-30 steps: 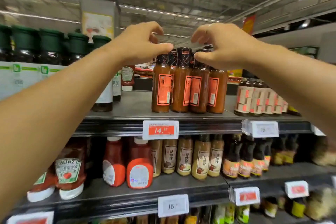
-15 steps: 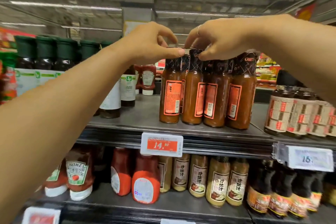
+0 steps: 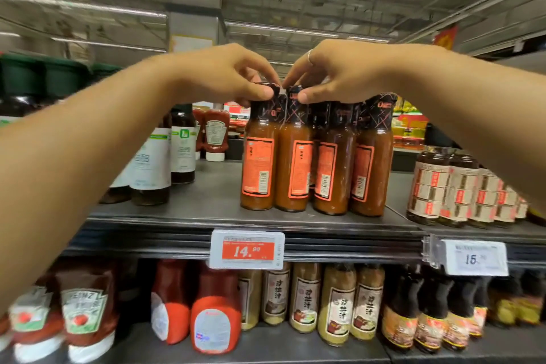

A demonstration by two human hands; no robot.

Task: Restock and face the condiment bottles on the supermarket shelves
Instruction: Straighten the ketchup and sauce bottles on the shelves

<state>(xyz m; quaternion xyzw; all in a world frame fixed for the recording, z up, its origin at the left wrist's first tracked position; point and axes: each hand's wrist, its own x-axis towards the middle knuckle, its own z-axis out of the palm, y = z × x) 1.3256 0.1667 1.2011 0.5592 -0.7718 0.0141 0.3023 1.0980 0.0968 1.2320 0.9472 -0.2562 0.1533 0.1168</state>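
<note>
Orange sauce bottles stood in the middle of the frame on the upper shelf (image 3: 189,210), now tighter together than a second before. The left hand (image 3: 227,74) pinched the cap of the leftmost bottle (image 3: 257,156); the right hand (image 3: 331,74) pinched the second bottle (image 3: 294,162). Their labels were turned partly sideways, barcodes showing, so I judge that facing was not finished.

You are seeing bare shelf (image 3: 206,201) lying open left of the orange sauce bottles (image 3: 313,168); white-labelled dark bottles (image 3: 153,168) are blocking farther left, and squat labelled jars (image 3: 461,195) are crowding the right
</note>
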